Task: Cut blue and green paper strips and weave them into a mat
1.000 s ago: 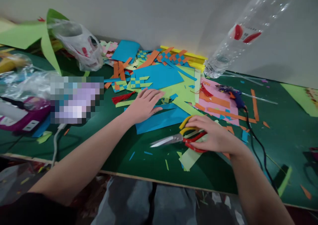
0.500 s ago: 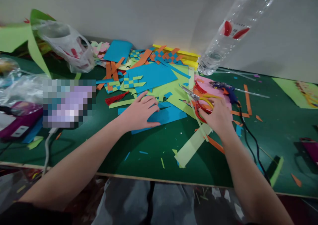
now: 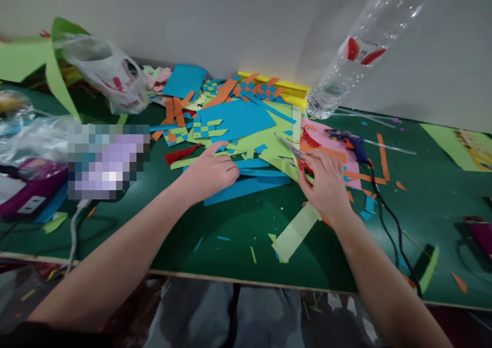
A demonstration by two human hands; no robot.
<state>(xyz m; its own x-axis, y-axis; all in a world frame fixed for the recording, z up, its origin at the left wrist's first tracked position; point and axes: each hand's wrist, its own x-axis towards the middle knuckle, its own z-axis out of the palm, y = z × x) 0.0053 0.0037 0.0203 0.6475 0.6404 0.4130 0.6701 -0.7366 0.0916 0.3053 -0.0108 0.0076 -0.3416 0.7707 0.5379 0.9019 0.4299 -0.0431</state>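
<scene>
My left hand [image 3: 211, 174] is closed, its fingertips at the left end of a blue paper strip [image 3: 263, 172] that extends to the right. Beneath it lies a wider blue paper piece [image 3: 249, 188]. Scissors [image 3: 289, 146] point up and left, their handles mostly covered by my right hand [image 3: 322, 176], which is wrapped around them. Light green paper [image 3: 253, 132] lies behind both hands. A red tassel [image 3: 180, 154] rests beside my left hand, and a pale green strip [image 3: 298, 232] sits below my right one.
A clear plastic bottle [image 3: 346, 76] rises at the back right. A glue gun [image 3: 355, 145] lies on pink paper, its cord trailing forward. Woven paper pieces [image 3: 261, 89] pile against the wall. A plastic bag [image 3: 111, 74] and a blurred purple object [image 3: 109, 161] are at left.
The left fingers have curled in at the blue paper, and a separate strip now shows. My right hand has shifted slightly left and covers more of the scissors' handles.
</scene>
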